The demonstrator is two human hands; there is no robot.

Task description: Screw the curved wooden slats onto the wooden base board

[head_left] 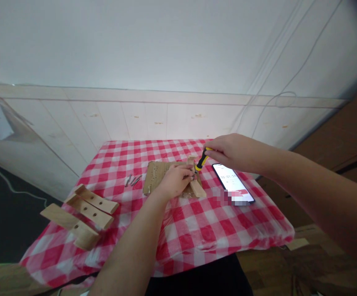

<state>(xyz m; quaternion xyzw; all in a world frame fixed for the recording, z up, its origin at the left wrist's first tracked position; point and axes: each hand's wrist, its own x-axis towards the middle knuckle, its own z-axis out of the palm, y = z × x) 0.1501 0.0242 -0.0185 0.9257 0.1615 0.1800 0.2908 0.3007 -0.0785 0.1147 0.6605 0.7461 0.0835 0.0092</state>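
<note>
My right hand (226, 150) is wrapped round the top of a yellow-and-black screwdriver (202, 160), which tilts with its tip down. The tip meets a small pale wooden part (198, 189) close to the fingers of my left hand (176, 180). Those left fingers are bent and pressed onto the wooden part, steadying it; a small bit of metal may sit between them, too small to make out. Under the wood lies a worn brown board (154, 176) dotted with holes. Several silver screws or bolts (132, 181) rest left of the board.
At the table's left lie several pale wooden pieces (87, 211) with drilled holes. A phone (232, 181) with a running timer is right of the board. A red-and-white checked cloth (215, 232) covers the table, which stands against a wall (154, 119).
</note>
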